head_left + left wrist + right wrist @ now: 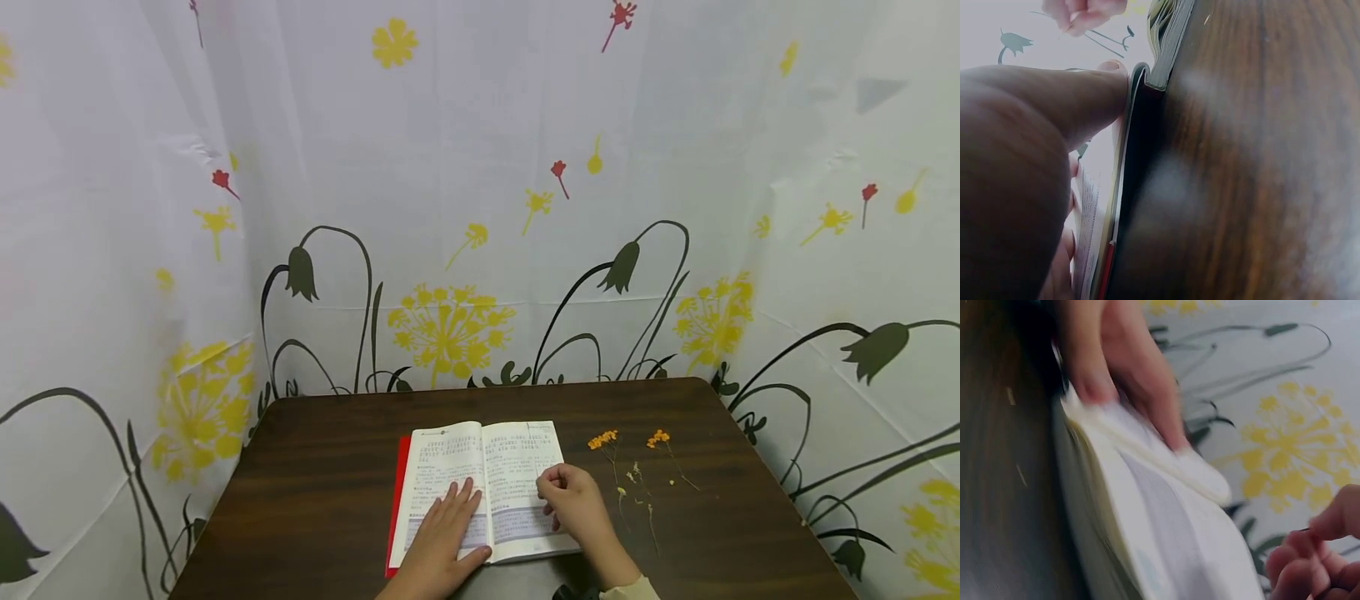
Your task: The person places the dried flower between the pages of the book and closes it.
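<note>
An open book with printed pages and a red cover lies on the table. My left hand rests flat on the left page, fingers spread and thumb near the centre fold; the left wrist view shows that thumb close by. Over the right page, my right hand has thumb and fingertips together. A thin dark tip pokes out of this pinch in the right wrist view; it looks like a fine stem, mostly hidden by the fingers.
To the right of the book lie dried flowers: two orange clusters on thin stems and several pale sprigs. The dark wooden table is enclosed by a white curtain printed with flowers. A dark object shows at the bottom edge.
</note>
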`<state>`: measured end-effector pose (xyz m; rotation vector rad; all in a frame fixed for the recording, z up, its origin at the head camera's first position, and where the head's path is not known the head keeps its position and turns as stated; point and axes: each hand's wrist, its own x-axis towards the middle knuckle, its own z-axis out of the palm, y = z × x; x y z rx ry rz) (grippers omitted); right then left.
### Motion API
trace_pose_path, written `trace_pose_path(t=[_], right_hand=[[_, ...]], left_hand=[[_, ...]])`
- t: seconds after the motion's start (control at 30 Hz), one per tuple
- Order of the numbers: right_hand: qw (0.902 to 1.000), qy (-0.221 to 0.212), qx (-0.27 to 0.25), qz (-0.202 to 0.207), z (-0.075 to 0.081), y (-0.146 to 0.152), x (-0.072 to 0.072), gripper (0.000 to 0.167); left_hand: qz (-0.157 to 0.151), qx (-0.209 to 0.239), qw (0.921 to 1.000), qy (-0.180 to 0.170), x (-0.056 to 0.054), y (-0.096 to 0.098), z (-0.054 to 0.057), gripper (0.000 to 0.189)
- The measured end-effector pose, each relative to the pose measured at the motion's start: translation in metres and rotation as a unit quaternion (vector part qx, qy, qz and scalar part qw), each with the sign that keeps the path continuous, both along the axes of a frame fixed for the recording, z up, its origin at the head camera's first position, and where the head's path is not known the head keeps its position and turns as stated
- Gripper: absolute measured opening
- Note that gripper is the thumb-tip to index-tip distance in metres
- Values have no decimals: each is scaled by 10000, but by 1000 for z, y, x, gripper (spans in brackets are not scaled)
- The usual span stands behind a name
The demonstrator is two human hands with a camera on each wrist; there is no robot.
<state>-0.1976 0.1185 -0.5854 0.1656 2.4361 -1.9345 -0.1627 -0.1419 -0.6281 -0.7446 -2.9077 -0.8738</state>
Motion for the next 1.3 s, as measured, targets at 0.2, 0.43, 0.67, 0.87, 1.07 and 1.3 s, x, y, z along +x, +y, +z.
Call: trace_pose_path(t=[0.2,0.43,0.67,0.87,1.07,1.3], right_hand=[[9907,-179,-1144,718,-21,-24,-9,26],[9849,-449,-1296,1059,-49,-27,-17,16],[9933,-52,-740,882,-50,-28,-12,17],[9951,-43,-541,827,-51,-31,-14,18],[9966,-28,-362,741,-49,-34,-16,15],[9971,34,-222,728,-51,-36,-15,20]], left_hand=[[-11,-4,9999,-153,-1,0,3,85],[-8,17,10000,-68,-1,0,-1,84],[-13,12,10000,-52,0,0,1,83],[-9,33,10000,2,1,-2,1,81],[13,56,10000,32,0,-3,-2,81],[-25,62,10000,0,1,-2,-1,80]])
